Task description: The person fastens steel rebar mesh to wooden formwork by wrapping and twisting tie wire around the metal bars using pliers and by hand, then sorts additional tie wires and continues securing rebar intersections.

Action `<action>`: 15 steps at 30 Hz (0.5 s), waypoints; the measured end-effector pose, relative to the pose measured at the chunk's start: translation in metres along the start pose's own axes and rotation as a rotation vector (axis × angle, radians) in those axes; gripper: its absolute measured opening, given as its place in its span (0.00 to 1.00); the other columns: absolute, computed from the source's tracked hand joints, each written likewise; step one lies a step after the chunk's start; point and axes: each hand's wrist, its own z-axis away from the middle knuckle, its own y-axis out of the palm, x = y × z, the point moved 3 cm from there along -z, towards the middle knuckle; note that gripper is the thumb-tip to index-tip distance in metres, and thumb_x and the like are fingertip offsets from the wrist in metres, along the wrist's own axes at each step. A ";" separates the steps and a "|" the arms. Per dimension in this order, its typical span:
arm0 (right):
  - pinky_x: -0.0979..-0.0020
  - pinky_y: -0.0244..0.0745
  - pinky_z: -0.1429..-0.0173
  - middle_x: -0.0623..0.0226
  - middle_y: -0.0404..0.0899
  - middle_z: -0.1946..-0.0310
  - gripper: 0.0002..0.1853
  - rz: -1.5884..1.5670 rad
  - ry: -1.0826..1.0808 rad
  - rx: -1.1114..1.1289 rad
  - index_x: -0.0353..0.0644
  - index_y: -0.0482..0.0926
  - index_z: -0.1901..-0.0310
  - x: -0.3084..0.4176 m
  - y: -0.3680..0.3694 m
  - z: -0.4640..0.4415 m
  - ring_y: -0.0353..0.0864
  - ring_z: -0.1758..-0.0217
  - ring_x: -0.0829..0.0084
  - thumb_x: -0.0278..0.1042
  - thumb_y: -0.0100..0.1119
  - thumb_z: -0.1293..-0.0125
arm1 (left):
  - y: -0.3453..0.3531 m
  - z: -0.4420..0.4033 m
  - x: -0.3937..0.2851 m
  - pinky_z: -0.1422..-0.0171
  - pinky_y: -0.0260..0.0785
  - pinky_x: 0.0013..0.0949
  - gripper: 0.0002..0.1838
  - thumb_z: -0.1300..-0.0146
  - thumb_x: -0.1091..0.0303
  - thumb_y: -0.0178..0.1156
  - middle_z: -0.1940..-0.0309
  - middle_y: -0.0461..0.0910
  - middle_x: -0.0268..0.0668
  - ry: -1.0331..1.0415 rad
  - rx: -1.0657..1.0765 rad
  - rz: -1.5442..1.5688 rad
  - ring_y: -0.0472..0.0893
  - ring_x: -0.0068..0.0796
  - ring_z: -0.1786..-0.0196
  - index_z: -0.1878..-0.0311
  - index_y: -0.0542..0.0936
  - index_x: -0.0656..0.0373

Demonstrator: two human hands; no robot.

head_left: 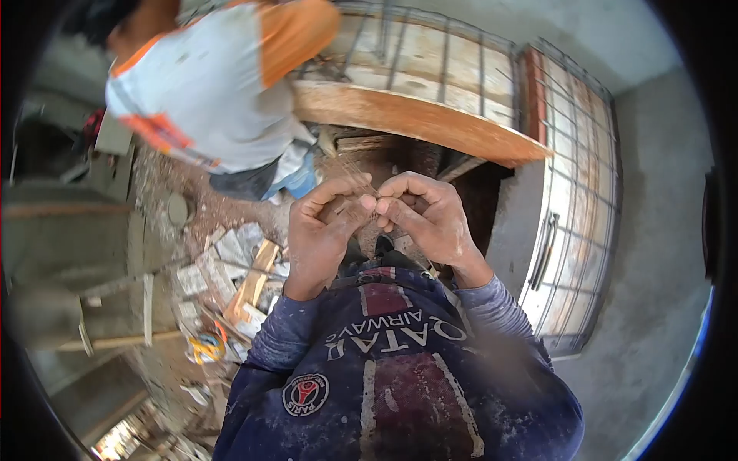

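Note:
My left hand [329, 229] and my right hand [432, 217] meet in front of my chest, both closed, with thumbs and fingertips pinched almost together. Between them they grip a few thin wires [367, 184], whose fine ends fan out up and to the left past my left fingers. How many wires there are is too fine to tell. The parts inside my curled fingers are hidden. Dust covers both hands.
Another person in a white and orange shirt [200, 84] bends at upper left. Ahead, a wooden board [415, 119] edges formwork holding a rebar grid [444, 58]; more rebar [578, 192] lies along the right. Wood scraps and rubble [254, 280] litter the floor at left.

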 end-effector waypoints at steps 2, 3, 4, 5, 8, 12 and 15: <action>0.78 0.77 0.61 0.71 0.82 0.68 0.06 -0.038 -0.054 -0.148 0.33 0.80 0.56 0.003 -0.014 0.009 0.80 0.66 0.84 0.27 0.61 0.26 | 0.018 -0.013 0.000 0.44 0.78 0.27 0.13 0.35 0.80 0.68 0.55 0.86 0.38 -0.041 0.092 -0.047 0.84 0.23 0.53 0.47 0.82 0.69; 0.78 0.77 0.61 0.71 0.82 0.68 0.06 -0.037 -0.059 -0.196 0.33 0.80 0.56 0.005 -0.020 0.013 0.80 0.66 0.84 0.27 0.61 0.26 | 0.027 -0.019 0.002 0.46 0.78 0.26 0.13 0.34 0.80 0.67 0.55 0.86 0.39 -0.076 0.201 -0.026 0.84 0.23 0.54 0.47 0.82 0.69; 0.78 0.76 0.61 0.71 0.82 0.69 0.05 -0.009 -0.060 -0.266 0.33 0.80 0.56 0.007 -0.026 0.018 0.80 0.66 0.84 0.27 0.61 0.26 | 0.036 -0.024 0.003 0.47 0.79 0.26 0.13 0.34 0.79 0.67 0.55 0.86 0.39 -0.113 0.308 -0.004 0.84 0.23 0.55 0.47 0.82 0.68; 0.79 0.76 0.62 0.71 0.82 0.70 0.05 0.019 -0.059 -0.334 0.34 0.80 0.56 0.009 -0.031 0.022 0.80 0.66 0.84 0.27 0.60 0.25 | 0.040 -0.030 0.006 0.47 0.79 0.26 0.13 0.34 0.79 0.67 0.55 0.86 0.39 -0.132 0.351 -0.005 0.84 0.23 0.55 0.47 0.82 0.68; 0.79 0.75 0.62 0.72 0.81 0.70 0.05 -0.026 -0.058 -0.497 0.34 0.81 0.57 0.012 -0.040 0.030 0.79 0.66 0.85 0.27 0.61 0.25 | 0.051 -0.043 0.014 0.50 0.78 0.25 0.15 0.35 0.78 0.68 0.56 0.86 0.40 -0.181 0.505 -0.121 0.84 0.22 0.56 0.45 0.81 0.68; 0.78 0.75 0.62 0.72 0.81 0.70 0.06 0.063 -0.074 -0.623 0.34 0.81 0.58 0.017 -0.045 0.035 0.78 0.66 0.85 0.28 0.62 0.26 | 0.057 -0.058 0.022 0.56 0.78 0.24 0.09 0.33 0.78 0.65 0.60 0.85 0.38 -0.268 0.623 -0.191 0.84 0.21 0.60 0.51 0.80 0.67; 0.78 0.76 0.60 0.72 0.81 0.68 0.06 0.075 -0.063 -0.698 0.34 0.81 0.57 0.019 -0.039 0.034 0.79 0.65 0.84 0.29 0.62 0.26 | 0.058 -0.064 0.028 0.58 0.77 0.24 0.06 0.31 0.78 0.64 0.61 0.85 0.37 -0.253 0.654 -0.108 0.83 0.20 0.62 0.54 0.79 0.67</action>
